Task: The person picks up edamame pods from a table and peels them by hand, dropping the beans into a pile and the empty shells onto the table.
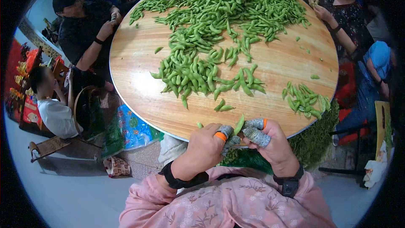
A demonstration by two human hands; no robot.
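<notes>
Close to the table's near edge, my left hand point(203, 144) and my right hand point(273, 145) meet fingertip to fingertip. Grey knitted finger sleeves with orange bands cover several fingertips. A green soybean pod point(239, 124) sticks up from between the pinched fingers of both hands; its lower end is hidden by them. Another pod point(199, 125) lies just beyond my left knuckles, and two more pods point(223, 106) rest in front of my hands. Under my fingers, a green container holding shelled beans point(230, 158) partly shows.
Heaped soybean pods point(211, 8) cover the far part of the round wooden table point(139, 67). A smaller pile point(304, 100) sits at the right edge, above green plant trimmings point(316, 139). People sit around the left and right sides. A blue plastic bag point(133, 128) lies at lower left.
</notes>
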